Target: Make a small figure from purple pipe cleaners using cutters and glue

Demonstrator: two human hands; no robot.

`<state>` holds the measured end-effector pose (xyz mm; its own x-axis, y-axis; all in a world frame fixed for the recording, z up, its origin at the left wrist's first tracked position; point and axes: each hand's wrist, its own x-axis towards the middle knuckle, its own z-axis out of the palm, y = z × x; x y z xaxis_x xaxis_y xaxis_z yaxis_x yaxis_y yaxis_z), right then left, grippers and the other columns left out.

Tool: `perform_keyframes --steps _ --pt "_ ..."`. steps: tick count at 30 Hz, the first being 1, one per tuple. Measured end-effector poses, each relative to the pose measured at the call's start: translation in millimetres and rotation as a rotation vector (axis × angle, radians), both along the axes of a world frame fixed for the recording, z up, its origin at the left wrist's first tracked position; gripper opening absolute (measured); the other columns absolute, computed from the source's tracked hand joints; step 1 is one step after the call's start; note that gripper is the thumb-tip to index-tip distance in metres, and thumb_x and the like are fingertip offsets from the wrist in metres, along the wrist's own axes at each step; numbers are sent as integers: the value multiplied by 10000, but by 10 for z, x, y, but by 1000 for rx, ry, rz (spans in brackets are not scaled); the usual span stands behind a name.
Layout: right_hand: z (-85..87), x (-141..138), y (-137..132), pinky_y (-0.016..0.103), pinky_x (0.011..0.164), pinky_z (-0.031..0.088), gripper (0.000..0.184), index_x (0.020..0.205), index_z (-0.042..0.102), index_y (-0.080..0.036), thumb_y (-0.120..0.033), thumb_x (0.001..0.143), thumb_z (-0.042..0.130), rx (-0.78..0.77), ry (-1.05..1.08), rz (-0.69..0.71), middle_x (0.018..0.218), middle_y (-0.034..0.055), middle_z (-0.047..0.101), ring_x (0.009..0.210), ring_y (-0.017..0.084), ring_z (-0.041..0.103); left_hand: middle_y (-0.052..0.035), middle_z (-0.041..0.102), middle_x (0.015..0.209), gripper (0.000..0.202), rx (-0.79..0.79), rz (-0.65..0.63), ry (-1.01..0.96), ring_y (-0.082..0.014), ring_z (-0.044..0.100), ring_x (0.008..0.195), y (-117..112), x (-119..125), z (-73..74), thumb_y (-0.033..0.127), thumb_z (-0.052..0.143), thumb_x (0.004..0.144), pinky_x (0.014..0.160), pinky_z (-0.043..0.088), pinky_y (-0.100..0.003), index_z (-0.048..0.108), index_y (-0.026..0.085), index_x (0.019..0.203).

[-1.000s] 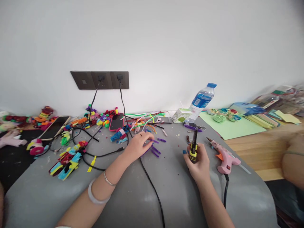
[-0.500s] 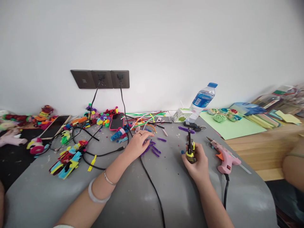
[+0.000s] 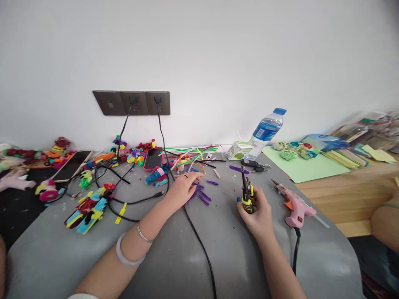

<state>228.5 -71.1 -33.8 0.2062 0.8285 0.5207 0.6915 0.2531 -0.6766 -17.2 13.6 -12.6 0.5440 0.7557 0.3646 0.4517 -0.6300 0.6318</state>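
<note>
My left hand (image 3: 181, 189) reaches across the grey table, fingers stretched forward over short purple pipe cleaner pieces (image 3: 204, 195). Whether its fingertips touch a piece is hard to make out. In my right hand (image 3: 257, 209) are pliers (image 3: 247, 199) with yellow and black handles, jaws pointing away from me. A longer purple pipe cleaner strip (image 3: 239, 169) lies at the tips of the jaws. Behind the left hand is a heap of coloured pipe cleaners (image 3: 193, 155).
A pink glue gun (image 3: 297, 209) with a black cord lies at right. A water bottle (image 3: 264, 133), a small carton (image 3: 239, 150) and a key (image 3: 257, 166) stand or lie behind. Pipe cleaner figures (image 3: 89, 207), phones (image 3: 153, 159) and a black cable (image 3: 199, 241) are at left and centre.
The pliers in my right hand have swung slightly left at the tips. The longer purple strip has shifted a little left with them. My left hand has barely moved.
</note>
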Motion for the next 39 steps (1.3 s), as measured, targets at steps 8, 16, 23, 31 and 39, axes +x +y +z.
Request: perform_keyframes --steps 8,16,23,31,39 --pt "-10 -37 3 251 586 458 291 1018 517 -230 -223 735 586 -14 -7 0 774 -13 574 611 149 544 -35 712 1049 459 7 -30 -2 -199 670 1013 -22 18 -1 -24 490 819 900 507 -347 575 233 1190" --pt "-80 -86 10 311 661 470 324 1061 508 -225 -232 741 557 3 -131 -47 874 40 617 723 210 599 -28 721 1014 413 3 -23 -48 -179 685 946 -31 21 20 4 513 817 886 518 -325 591 225 1158" --pt "-84 -98 -10 296 631 437 330 1035 495 -231 -175 713 538 11 -121 -42 847 28 582 691 197 553 -39 724 1044 301 15 -31 -28 -192 684 990 -42 19 14 55 516 856 881 514 -327 605 216 1095" --pt "-54 -114 -88 259 595 408 323 993 465 -241 -128 693 506 50 -64 95 800 -5 489 635 152 469 -35 744 1000 247 31 -28 6 -181 681 901 -56 28 26 87 506 880 901 494 -337 643 214 1042" --pt "-50 -101 -81 251 585 411 334 1014 474 -244 -122 703 495 17 -92 170 796 -11 508 624 149 485 -25 746 998 233 32 -27 1 -169 682 857 -69 23 38 98 499 878 846 505 -299 664 222 987"
